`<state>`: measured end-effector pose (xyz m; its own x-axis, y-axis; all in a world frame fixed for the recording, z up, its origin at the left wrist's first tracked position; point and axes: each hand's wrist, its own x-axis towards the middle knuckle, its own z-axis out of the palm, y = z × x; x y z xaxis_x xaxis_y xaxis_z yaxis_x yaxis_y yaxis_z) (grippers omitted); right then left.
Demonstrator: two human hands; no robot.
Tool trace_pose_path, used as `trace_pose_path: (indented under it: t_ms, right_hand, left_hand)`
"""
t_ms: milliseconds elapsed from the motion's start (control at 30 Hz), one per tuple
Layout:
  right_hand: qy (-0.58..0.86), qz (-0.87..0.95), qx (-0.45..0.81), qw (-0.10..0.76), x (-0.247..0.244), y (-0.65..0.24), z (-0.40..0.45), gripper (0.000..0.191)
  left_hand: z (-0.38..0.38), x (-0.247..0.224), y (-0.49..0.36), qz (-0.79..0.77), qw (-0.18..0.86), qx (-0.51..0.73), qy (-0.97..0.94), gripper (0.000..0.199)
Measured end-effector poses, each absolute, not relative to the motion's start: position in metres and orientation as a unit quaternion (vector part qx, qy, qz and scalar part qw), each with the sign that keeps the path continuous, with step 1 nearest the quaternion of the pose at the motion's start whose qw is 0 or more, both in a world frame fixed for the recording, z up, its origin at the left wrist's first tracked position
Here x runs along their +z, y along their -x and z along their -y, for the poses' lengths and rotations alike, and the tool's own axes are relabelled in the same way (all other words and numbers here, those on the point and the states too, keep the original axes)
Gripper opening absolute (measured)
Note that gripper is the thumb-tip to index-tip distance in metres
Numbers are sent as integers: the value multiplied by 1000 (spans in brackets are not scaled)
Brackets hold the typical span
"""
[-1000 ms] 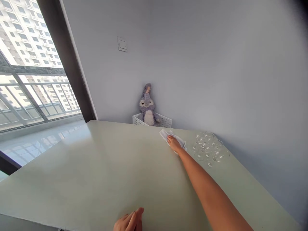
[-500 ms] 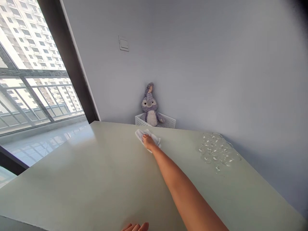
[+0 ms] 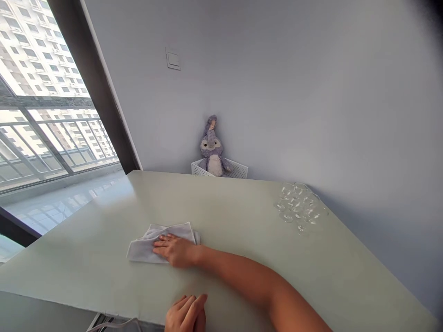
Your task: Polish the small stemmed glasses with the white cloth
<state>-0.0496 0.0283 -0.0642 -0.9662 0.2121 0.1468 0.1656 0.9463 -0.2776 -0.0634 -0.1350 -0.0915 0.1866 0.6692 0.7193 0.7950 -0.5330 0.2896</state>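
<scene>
My right hand (image 3: pixel 176 250) lies flat on a white cloth (image 3: pixel 143 250), fingers stretched out and pressing it against the pale green table top (image 3: pixel 238 212). Partly folded, the cloth spreads out to the left of the hand, with one corner showing behind the wrist. My left hand (image 3: pixel 187 314) rests at the near edge of the table with its fingers curled in; I see nothing in it. The right forearm reaches in from the lower right.
A cluster of clear glassware (image 3: pixel 297 205) stands at the table's back right. Beyond the far edge, a purple plush toy (image 3: pixel 213 157) sits in a white perforated basket (image 3: pixel 238 170). Walls rise behind and right; a window (image 3: pixel 51 115) is at left. A cable (image 3: pixel 117 324) shows below the near edge.
My right hand has come from the far edge toward me and left, bringing the cloth, which now lies more spread out. More of my left hand shows. The view has shifted slightly.
</scene>
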Motion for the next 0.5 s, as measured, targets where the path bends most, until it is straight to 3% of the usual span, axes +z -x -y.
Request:
trace_pose_path:
  t_ms: [100,200,500]
  right_hand:
    - [70,982,147,100,-62,0,-1,43]
    - [81,975,174,110,-56,-56,21,44]
    - [161,953,204,156,-38,-181,75,36]
  left_hand:
    - [139,-77,66,514,-7,-428,743,20]
    - [135,-62,73,545,-18,-432,719,18]
    - [113,-55,65,581,-56,-257,771,33]
